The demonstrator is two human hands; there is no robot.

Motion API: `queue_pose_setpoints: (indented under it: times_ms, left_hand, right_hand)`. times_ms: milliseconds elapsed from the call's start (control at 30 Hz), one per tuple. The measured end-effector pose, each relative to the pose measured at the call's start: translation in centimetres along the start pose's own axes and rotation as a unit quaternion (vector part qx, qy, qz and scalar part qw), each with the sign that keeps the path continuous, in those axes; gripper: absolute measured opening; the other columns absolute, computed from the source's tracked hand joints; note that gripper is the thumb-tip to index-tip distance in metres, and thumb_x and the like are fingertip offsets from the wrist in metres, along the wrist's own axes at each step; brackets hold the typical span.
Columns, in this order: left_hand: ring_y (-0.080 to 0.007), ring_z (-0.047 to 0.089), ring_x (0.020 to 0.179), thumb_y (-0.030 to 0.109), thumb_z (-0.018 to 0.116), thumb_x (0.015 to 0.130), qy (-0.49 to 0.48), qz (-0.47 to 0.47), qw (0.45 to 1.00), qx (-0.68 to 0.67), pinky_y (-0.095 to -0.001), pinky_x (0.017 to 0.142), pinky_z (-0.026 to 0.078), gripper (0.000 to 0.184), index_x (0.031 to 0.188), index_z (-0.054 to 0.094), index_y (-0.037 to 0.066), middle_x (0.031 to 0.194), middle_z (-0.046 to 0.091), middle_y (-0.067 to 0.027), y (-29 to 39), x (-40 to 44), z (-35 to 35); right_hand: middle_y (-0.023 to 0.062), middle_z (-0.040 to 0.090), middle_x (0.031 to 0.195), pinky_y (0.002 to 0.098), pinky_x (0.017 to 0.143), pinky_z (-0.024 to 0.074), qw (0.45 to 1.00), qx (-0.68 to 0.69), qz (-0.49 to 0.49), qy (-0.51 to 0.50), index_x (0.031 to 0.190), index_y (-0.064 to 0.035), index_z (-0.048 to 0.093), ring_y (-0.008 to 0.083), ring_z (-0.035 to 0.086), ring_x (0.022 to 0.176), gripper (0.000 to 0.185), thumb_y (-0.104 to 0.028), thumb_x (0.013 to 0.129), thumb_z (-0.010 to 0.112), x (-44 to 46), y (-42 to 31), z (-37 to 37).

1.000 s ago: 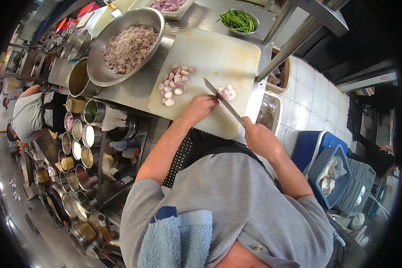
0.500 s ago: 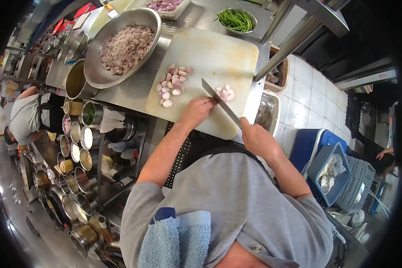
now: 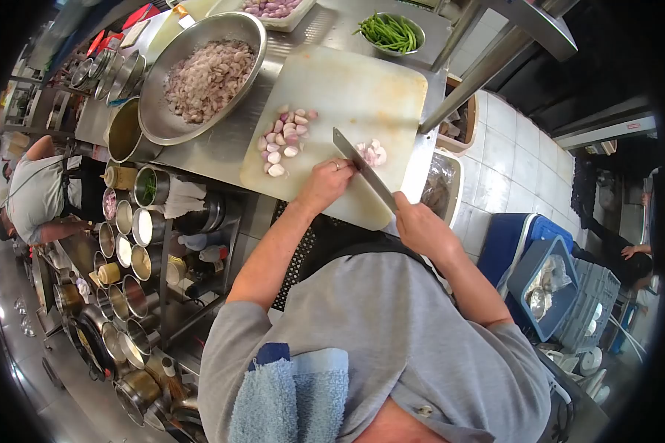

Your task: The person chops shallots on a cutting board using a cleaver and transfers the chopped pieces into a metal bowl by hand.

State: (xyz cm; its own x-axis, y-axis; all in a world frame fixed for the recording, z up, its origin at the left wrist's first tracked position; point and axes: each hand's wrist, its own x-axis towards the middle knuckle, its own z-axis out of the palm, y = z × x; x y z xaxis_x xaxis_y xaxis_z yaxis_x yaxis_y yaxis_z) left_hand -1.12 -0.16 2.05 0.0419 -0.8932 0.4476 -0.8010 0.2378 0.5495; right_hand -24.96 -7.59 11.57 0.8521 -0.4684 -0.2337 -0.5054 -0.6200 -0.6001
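My right hand (image 3: pixel 423 227) is closed round the handle of a knife (image 3: pixel 367 171), whose blade slants up and left over the white cutting board (image 3: pixel 347 81). My left hand (image 3: pixel 326 183) is closed on the board, its fingertips bent against the blade's left side; whatever they hold is hidden. Right of the blade lies a small pile of sliced shallots (image 3: pixel 372 153). Several peeled shallots (image 3: pixel 284 136) are spread on the left part of the board.
A large steel bowl of chopped shallots (image 3: pixel 149 111) stands left of the board. Green beans (image 3: pixel 389 33) fill a small bowl behind it. A metal post (image 3: pixel 458 96) rises at the right. A person (image 3: pixel 41 193) works at the far left, beside several pots.
The view has shifted slightly, so the board appears a little further left. Both hands and the knife keep nearly the same place on it. The person at the left has bent lower.
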Motion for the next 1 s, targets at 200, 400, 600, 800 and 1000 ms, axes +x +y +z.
queue_pose_setpoints:
  times_ms: [200,400,600,800,1000]
  left_hand:
    - [-0.0306,0.068,0.086,-0.004,0.064,0.079,0.042,-0.047,0.998,-0.012,-0.0396,0.078,0.056,0.021,0.097,0.072,0.004,0.097,0.071,-0.0112,0.2,0.1,-0.6]
    - [-0.0311,0.064,0.096,-0.002,0.064,0.076,0.037,-0.127,0.97,0.206,-0.0408,0.089,0.052,0.024,0.097,0.073,0.006,0.099,0.07,-0.0114,-2.0,-0.8,-8.1]
    - [-0.031,0.061,0.095,0.005,0.068,0.076,-0.06,-0.135,0.962,0.23,-0.0414,0.087,0.051,0.02,0.096,0.072,0.005,0.09,0.069,-0.0107,-3.4,-0.2,-8.9]
    - [-0.0178,0.068,0.078,0.019,0.074,0.079,-0.173,-0.312,0.926,-0.122,-0.0324,0.073,0.054,0.026,0.097,0.073,0.001,0.082,0.071,-0.0122,0.2,0.8,-5.5]
    - [-0.0224,0.069,0.08,0.017,0.075,0.081,-0.155,-0.275,0.948,-0.029,-0.0335,0.073,0.055,0.022,0.096,0.074,0.001,0.081,0.07,-0.0127,0.9,1.9,-4.1]
  right_hand:
    - [0.0335,0.061,0.073,0.0602,0.072,0.0458,0.999,0.016,0.015,0.039,0.109,0.0035,0.043,0.0506,0.062,0.076,0.02,-0.006,0.093,0.05,0.5,0.4,-2.0]
    - [0.0334,0.063,0.078,0.0572,0.073,0.0477,0.998,0.046,0.016,-0.032,0.116,0.0025,0.048,0.0512,0.063,0.08,0.025,-0.011,0.095,0.052,-1.8,0.9,-2.9]
    - [0.0332,0.063,0.078,0.0558,0.074,0.0475,0.99,0.109,0.084,-0.031,0.115,0.001,0.048,0.0514,0.062,0.08,0.024,-0.015,0.097,0.051,-0.7,2.2,-1.9]
    - [0.0335,0.064,0.081,0.0576,0.074,0.0465,0.993,0.093,0.066,-0.013,0.117,0.0005,0.046,0.0515,0.062,0.082,0.026,-0.016,0.098,0.051,-0.4,2.5,-0.9]
    - [0.0347,0.063,0.08,0.0595,0.075,0.0461,0.997,0.068,0.035,0.003,0.114,0.003,0.045,0.052,0.063,0.083,0.025,-0.011,0.095,0.051,-0.6,2.1,-0.1]
